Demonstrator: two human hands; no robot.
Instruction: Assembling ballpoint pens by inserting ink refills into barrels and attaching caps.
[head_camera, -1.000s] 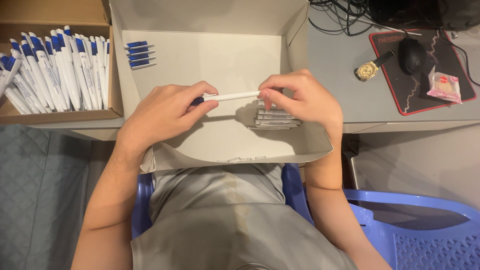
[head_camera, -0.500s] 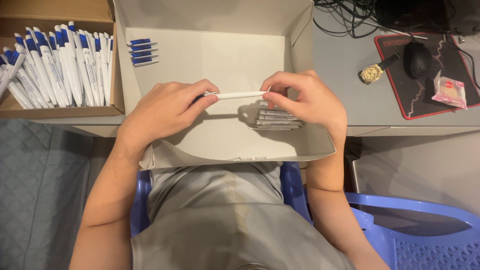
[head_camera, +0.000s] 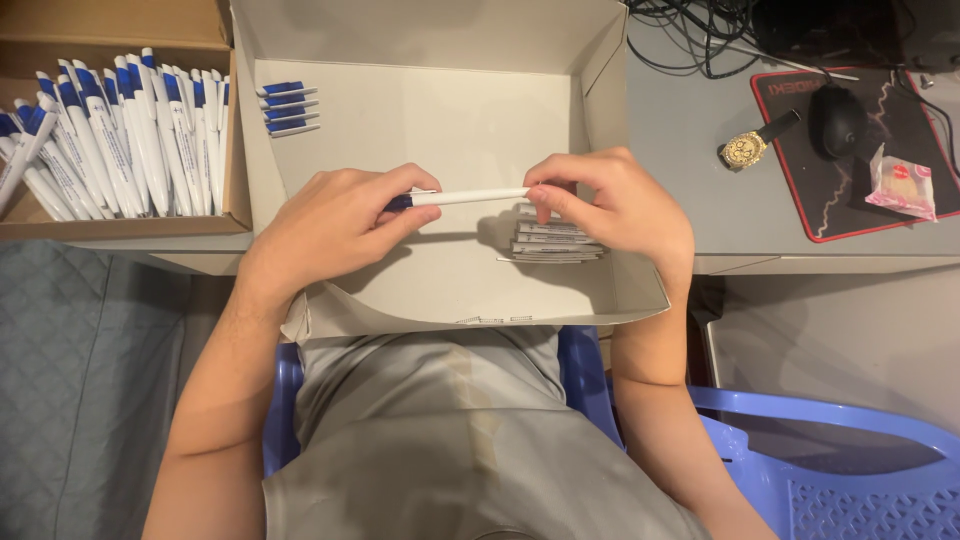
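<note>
white pen (head_camera: 465, 197) unchanged since 0.5 s ago, held level over white box (head_camera: 440, 130), blue end pinched by left hand (head_camera: 335, 225), other end by right hand (head_camera: 610, 205), both fingers curled shut

Open box (head_camera: 450, 120) as landmark: loose pens (head_camera: 290, 108) in its far-left corner, paper stack (head_camera: 555, 243) inside near right. Pen tray (head_camera: 120, 140) left of box; watch (head_camera: 745, 150) and mouse (head_camera: 838, 120) right, on worktop (head_camera: 700, 200).

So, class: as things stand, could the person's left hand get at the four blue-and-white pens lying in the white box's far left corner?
Probably yes. The left hand is already inside the white box, nothing lies between it and the four pens, though it holds one end of a pen.
</note>
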